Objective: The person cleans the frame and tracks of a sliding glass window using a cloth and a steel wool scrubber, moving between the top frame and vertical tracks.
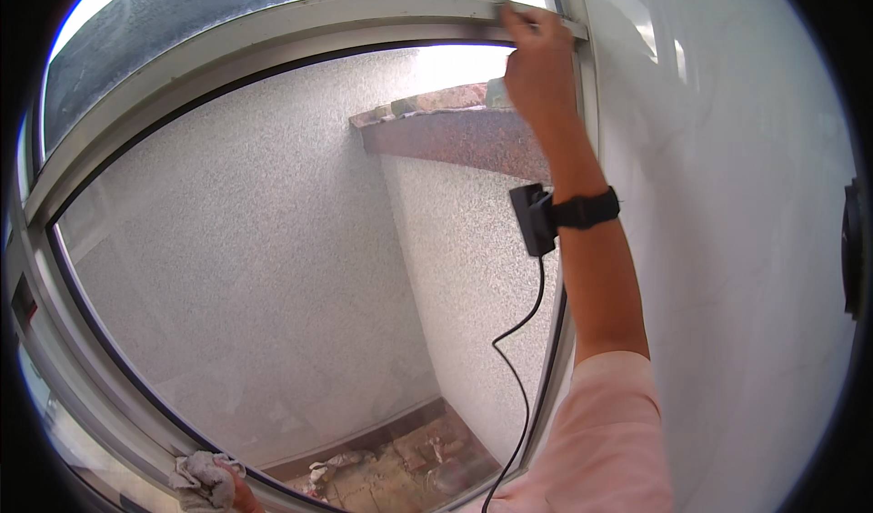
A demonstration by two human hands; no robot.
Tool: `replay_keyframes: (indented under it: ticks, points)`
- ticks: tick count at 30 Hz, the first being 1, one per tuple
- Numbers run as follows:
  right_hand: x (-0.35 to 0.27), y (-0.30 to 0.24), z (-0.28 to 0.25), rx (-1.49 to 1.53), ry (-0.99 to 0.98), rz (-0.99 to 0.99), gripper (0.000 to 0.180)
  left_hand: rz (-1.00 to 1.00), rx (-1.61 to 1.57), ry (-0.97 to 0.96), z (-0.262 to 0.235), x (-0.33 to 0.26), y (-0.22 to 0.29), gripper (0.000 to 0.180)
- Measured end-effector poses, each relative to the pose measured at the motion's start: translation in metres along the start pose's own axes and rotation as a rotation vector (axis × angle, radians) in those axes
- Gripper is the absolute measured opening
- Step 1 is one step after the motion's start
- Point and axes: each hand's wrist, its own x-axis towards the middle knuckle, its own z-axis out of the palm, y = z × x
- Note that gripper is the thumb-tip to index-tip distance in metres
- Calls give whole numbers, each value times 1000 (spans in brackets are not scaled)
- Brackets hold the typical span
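Note:
My right hand (538, 58) is raised to the upper right of a window, at the end of the frame's top rail (364, 11). Its fingers are curled against the rail, and a small dark blurred bit shows at the fingertips, too indistinct to name. Down at the lower left, my left hand (244, 495) is closed on a crumpled grey cloth (205, 482), beside the window's lower frame. Only a few fingers of that hand are visible. Around my right wrist goes a black strap (587, 209) with a small black device (533, 220) on it.
A black cable (509, 354) hangs from the wrist device. Through the window pane (264, 240) I see speckled walls, a reddish ledge (455, 138) and debris (341, 461) on a floor below. A glossy white wall (727, 267) stands close on the right.

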Motion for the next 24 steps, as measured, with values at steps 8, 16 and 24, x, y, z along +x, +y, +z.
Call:
replay_keyframes:
  ticks: [8, 16, 24]
  points:
    - [-4, 30, 5, 8, -154, 57, 34, -147, -193, 30, 0, 8, 18, 62]
    - [-1, 81, 2, -48, -150, 214, 45, -93, -160, 57, 0, 14, 23, 58]
    - [-1, 60, 4, 51, -119, 47, 38, 258, 917, -214, -11, 2, -39, 67]
